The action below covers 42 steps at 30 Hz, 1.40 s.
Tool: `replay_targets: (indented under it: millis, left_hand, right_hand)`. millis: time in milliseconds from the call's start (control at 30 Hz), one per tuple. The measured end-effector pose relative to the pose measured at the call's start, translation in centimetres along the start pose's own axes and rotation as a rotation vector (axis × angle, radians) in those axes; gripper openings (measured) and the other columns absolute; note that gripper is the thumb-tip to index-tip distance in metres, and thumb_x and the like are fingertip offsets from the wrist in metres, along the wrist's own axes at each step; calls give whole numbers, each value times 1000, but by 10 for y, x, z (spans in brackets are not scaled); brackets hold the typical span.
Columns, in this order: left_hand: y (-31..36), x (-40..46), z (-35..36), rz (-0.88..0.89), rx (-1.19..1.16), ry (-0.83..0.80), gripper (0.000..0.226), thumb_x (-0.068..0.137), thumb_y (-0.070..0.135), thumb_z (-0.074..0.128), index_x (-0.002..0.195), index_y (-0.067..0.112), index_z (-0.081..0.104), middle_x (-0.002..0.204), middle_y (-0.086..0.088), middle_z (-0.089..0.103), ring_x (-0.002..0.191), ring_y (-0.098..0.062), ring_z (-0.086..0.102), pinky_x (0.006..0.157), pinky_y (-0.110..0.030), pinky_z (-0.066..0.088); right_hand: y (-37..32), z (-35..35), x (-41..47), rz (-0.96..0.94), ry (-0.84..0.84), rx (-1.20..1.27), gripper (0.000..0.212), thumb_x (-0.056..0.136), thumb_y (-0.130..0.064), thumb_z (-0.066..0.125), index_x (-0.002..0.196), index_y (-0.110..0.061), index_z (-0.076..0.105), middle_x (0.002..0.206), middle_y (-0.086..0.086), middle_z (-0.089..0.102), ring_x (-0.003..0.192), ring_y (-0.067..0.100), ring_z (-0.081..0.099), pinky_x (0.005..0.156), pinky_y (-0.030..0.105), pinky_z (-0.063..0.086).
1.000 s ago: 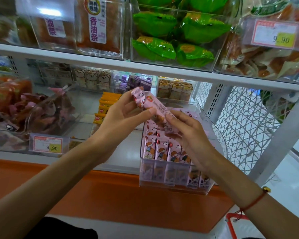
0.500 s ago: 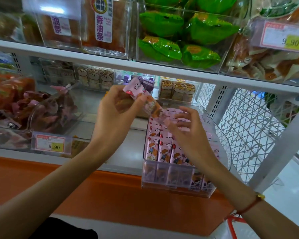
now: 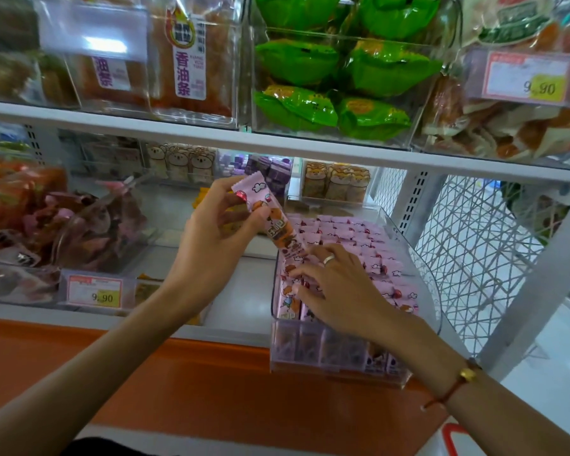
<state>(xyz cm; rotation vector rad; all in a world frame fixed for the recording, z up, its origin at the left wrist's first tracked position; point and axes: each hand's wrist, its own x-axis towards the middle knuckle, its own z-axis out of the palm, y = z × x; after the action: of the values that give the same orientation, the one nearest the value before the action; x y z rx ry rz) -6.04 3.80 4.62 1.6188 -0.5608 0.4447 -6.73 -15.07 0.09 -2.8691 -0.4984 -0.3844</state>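
My left hand (image 3: pixel 211 238) pinches a long pink snack packet (image 3: pixel 270 222) with a cartoon print, held tilted above the shelf. Its lower end points down toward a clear plastic bin (image 3: pixel 422 284) that juts out over the shelf's front edge. Rows of matching pink packets (image 3: pixel 352 238) fill the bin. My right hand (image 3: pixel 336 287), a ring on one finger, lies on the front rows with fingers spread flat over the packets. I cannot see whether it holds one.
A white upper shelf (image 3: pixel 277 139) carries clear bins of green packets (image 3: pixel 339 77) and orange snacks (image 3: pixel 191 67). To the left sits a bin of reddish snacks (image 3: pixel 46 225) with a 9.90 price tag (image 3: pixel 96 292). White wire mesh (image 3: pixel 474 258) closes the right side.
My right hand let go of the pink packet and dropped onto the packets in the bin. My left hand kept the packet and tilted it more upright.
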Motion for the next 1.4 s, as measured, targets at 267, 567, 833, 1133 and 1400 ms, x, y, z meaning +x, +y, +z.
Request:
replay_targets:
  millis: [267, 567, 833, 1133, 1400]
  left_hand:
    - [-5, 11, 0, 69, 356, -186, 48, 80, 48, 53, 124, 29, 51, 106, 11, 65, 97, 0, 62, 81, -21, 53]
    - [-19, 26, 16, 144, 864, -405, 39, 86, 37, 65, 124, 29, 57, 131, 9, 56, 119, -9, 49, 96, -30, 42]
    - [-14, 20, 23, 344, 1161, -696, 41, 85, 56, 55, 121, 35, 58, 140, 12, 45, 133, -9, 27, 109, -33, 20]
    - [-19, 20, 24, 300, 1086, -678, 28, 85, 52, 59, 106, 34, 65, 138, 14, 46, 133, -7, 25, 107, -32, 20]
    - [0, 7, 14, 80, 404, -114, 7, 90, 30, 58, 96, 30, 62, 94, 20, 64, 85, 11, 59, 68, -8, 48]
  right_hand:
    - [3, -11, -18, 13, 97, 228, 28, 79, -49, 68, 104, -36, 67, 113, -15, 50, 108, 2, 36, 91, 27, 32]
    - [3, -9, -22, -4, 142, 238, 32, 82, -42, 69, 114, -34, 66, 117, -8, 61, 111, 7, 42, 92, 29, 34]
    - [14, -8, -21, 36, 191, 194, 43, 83, -37, 69, 124, -31, 59, 122, -8, 56, 109, 1, 39, 88, 20, 31]
    - [19, -5, -24, 121, 95, 178, 43, 87, -49, 58, 123, -25, 58, 124, -8, 55, 113, 10, 47, 89, 26, 35]
    - [19, -10, -20, 132, 18, 134, 45, 90, -51, 52, 129, -28, 52, 132, -6, 51, 120, 12, 45, 95, 27, 33]
